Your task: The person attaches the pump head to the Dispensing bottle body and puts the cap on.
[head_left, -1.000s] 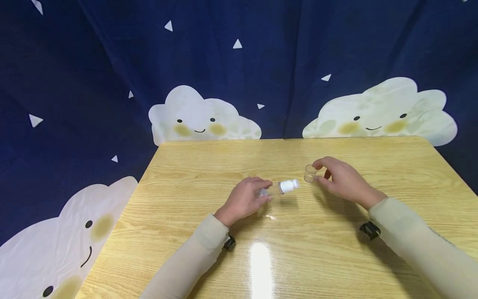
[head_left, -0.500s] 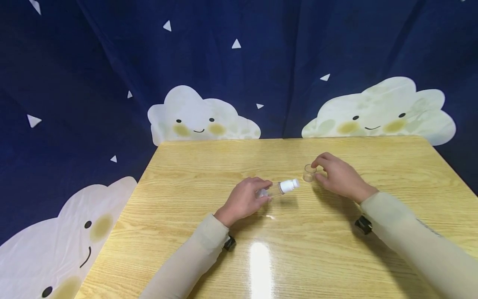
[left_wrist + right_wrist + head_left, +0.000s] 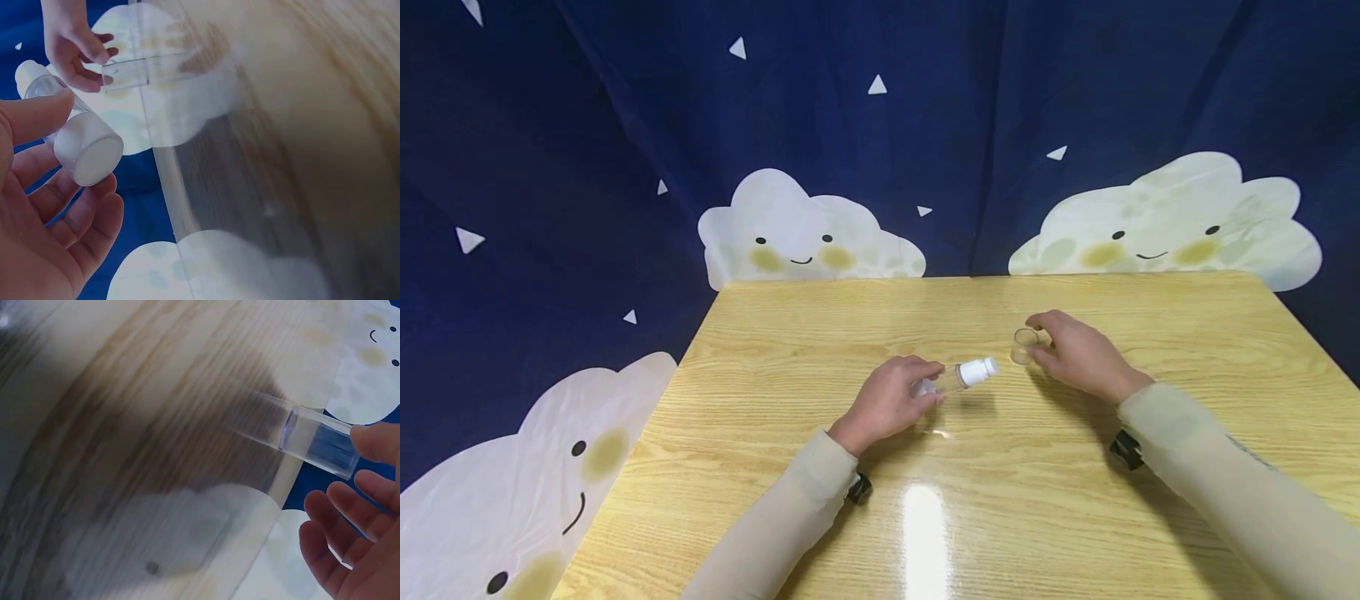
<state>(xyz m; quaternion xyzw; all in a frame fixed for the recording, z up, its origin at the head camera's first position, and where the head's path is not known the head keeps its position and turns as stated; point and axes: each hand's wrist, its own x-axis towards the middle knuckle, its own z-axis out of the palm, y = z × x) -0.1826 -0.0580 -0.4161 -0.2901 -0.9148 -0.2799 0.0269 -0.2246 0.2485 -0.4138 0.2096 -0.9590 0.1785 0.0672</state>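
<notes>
My left hand [image 3: 889,398] grips a small clear pump bottle [image 3: 976,372] by its lower end. The bottle lies tilted above the table, its white pump head pointing right; its white base shows in the left wrist view, between thumb and fingers. A clear cylindrical cap [image 3: 322,442] stands upright on the table, just right of the pump head. My right hand [image 3: 1084,357] is beside this cap, fingers spread apart and loosely bent. In the right wrist view the thumb overlaps the cap's top edge; whether it touches I cannot tell.
The glossy wooden table [image 3: 760,333] reflects the cap and a bright light strip. Behind it hangs a dark blue curtain [image 3: 820,108] with white clouds and small triangles. A black strap piece sits at each wrist.
My right hand has shifted slightly left and its fingers have opened away from the cap, which stays standing. The left hand and bottle have hardly moved.
</notes>
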